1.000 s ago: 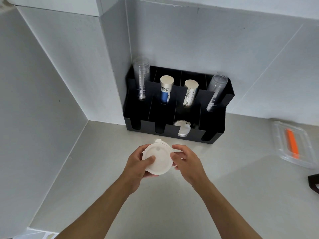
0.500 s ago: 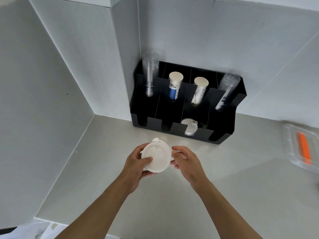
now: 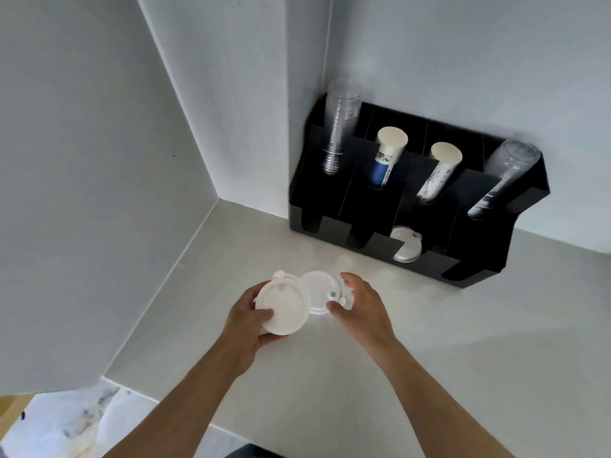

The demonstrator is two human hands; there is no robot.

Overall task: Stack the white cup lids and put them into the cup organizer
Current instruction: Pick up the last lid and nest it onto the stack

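Half a second ago I had one round white plastic cup lid pinched between both hands; now I see two. My left hand (image 3: 251, 320) grips the nearer round white plastic lid (image 3: 282, 307), thumb on its top face and fingers underneath. My right hand (image 3: 358, 305) pinches the second white lid (image 3: 320, 289) at its right edge, near its small sip hole. The two overlap, the left lid riding over the other's left edge, so the stack has come apart or slid sideways rather than seated. Both lids hang above the pale grey surface (image 3: 330, 375), well short of the black plastic cup organizer (image 3: 476, 252) in the corner.

That organizer already holds another white lid (image 3: 405, 244) in its third front slot, with clear cup stacks and paper cups in the back row. I judge that I need to realign the two lids concentrically and press them together before carrying them to that slot.
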